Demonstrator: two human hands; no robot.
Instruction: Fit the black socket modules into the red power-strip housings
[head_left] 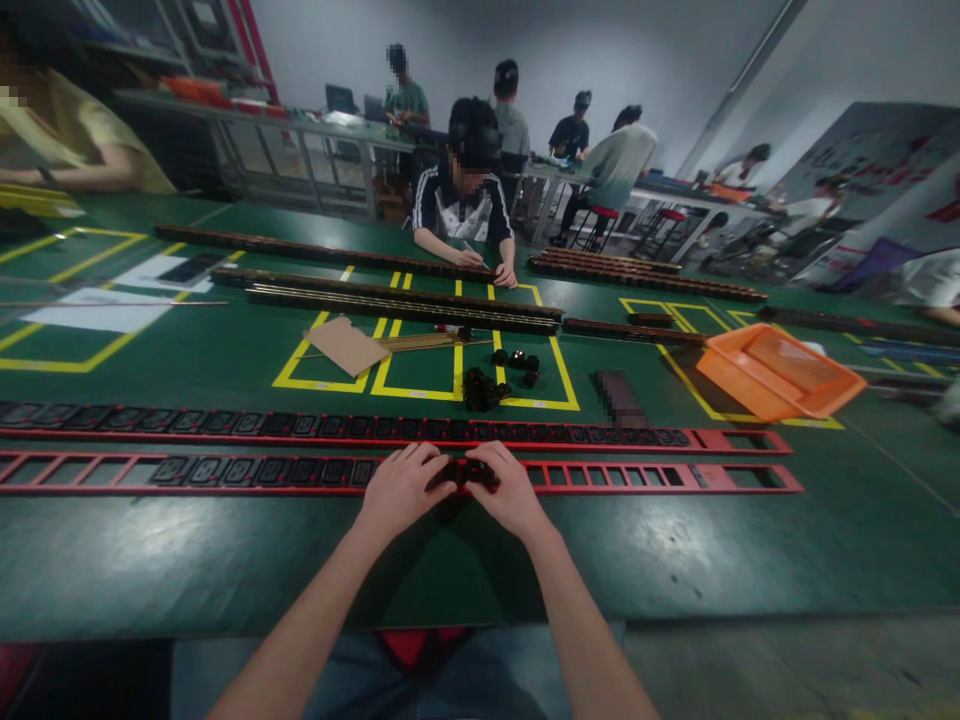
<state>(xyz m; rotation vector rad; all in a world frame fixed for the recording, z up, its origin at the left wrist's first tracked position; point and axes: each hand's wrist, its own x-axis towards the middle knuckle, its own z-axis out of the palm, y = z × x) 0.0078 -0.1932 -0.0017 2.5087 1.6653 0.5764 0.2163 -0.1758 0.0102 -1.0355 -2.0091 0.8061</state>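
Note:
Two long red metal strips lie across the green table. The nearer red strip [585,478] holds black outlet sockets [240,470] in part of its left half, and its right part shows open slots. The farther red strip [735,440] carries a long row of black sockets. Over the middle of the nearer strip, my left hand [405,488] has its fingers curled on a black socket [444,474]. Right beside it, my right hand [508,488] is closed on another small black socket [477,474]. My fingers partly cover both pieces.
Loose black parts [484,390] and a cardboard piece [346,346] lie beyond the strips. An orange basket [776,375] stands at right. Long dark strips [405,305] cross the table farther off. Opposite me, a person [469,200] writes; other people sit behind.

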